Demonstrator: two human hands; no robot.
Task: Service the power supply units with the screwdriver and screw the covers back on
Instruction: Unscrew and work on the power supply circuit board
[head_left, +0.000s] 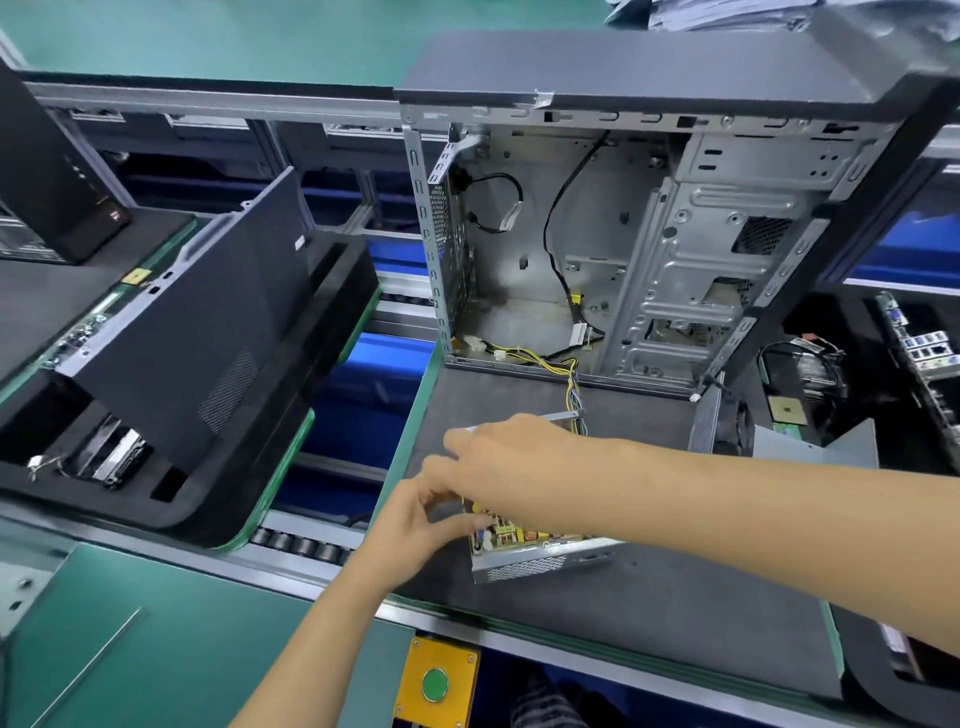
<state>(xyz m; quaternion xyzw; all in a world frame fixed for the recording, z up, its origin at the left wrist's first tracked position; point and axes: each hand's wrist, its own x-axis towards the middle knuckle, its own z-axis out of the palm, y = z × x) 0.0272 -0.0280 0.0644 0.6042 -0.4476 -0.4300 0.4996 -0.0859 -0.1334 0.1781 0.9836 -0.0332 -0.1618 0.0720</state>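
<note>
Grey desk (597, 613): we find power supply unit (540, 551) uncovered, board exposed; left hand (415, 519) pinching it, right hand (509, 462) fingers resting relaxed on it; cover refitting outstanding.

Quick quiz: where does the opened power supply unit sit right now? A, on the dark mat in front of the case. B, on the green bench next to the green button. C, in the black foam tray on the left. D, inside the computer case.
A: the power supply unit, circuit board exposed, lies on the dark mat before the open computer case, with both hands on it.
</note>
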